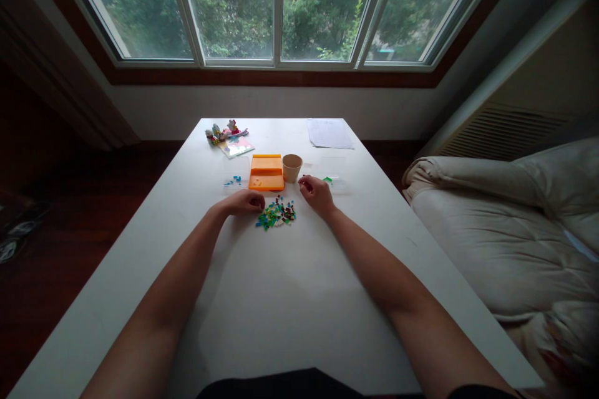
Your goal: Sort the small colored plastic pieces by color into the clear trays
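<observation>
Lying on the white worktop [299, 299], the loose heap of tiny green, blue, white and brown plastic bricks [277, 216] meets the curled left hand [249, 201]; the right hand [316, 192] bunches beside the brown paper cup [292, 168]. Both grips look narrow; contents, I cannot tell. Bricks should be light, stiff; pinch opposite sides.

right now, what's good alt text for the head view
A bare left hand and bare right hand flank a heap of small multicoloured pieces on a white table. Beyond are an orange rectangular tray and a tan round cup, before a wide window.
</observation>
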Demonstrator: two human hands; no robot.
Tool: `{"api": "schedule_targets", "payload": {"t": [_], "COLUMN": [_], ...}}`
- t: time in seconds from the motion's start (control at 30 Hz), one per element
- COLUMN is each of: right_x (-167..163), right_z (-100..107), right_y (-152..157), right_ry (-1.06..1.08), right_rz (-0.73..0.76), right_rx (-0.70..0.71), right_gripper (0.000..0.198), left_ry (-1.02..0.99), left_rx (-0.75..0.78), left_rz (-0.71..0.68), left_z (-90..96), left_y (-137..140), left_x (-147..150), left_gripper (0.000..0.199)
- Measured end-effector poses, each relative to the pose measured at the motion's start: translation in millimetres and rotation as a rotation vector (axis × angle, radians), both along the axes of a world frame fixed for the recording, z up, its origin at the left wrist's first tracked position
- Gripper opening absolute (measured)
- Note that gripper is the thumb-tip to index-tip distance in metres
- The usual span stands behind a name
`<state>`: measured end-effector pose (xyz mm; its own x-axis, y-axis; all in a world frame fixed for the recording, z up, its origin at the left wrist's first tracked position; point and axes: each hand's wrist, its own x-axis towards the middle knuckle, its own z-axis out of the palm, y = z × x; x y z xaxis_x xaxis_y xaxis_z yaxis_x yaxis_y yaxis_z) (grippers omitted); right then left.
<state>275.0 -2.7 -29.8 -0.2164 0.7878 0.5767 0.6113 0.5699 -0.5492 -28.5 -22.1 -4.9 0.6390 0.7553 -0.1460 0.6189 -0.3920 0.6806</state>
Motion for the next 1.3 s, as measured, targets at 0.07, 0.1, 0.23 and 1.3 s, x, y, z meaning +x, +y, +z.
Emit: {"api": "schedule_targets", "payload": {"t": [0.07, 0.1, 0.23, 1.3], "right_x": [-3, -5, -5, -6], "right_z": [-1, -1, -2, -10], "right_y": [-1, -1, 0, 4], "right_ry": [-0.069, -0.101, -0.200, -0.308], "right_rz": [0.108, 0.156, 0.279, 0.317], "right_rx": [-0.017, -0.023, -0.036, -0.071], "right_gripper": [0.012, 0.012, 0.010, 0.007], "left_ry": [-0.006, -0.011, -0.034, -0.040], "left_rx": [-0.003, -0.005, -0.015, -0.018], "left_rz": [0.003, 0.005, 0.008, -0.040], "left_z": [0.1, 0.2, -0.2, 9.8], "left_y": [0, 0, -1, -8], "left_x": [-1, -1, -2, 4], "left_gripper": [0.026, 0.027, 0.028, 0.031]}}
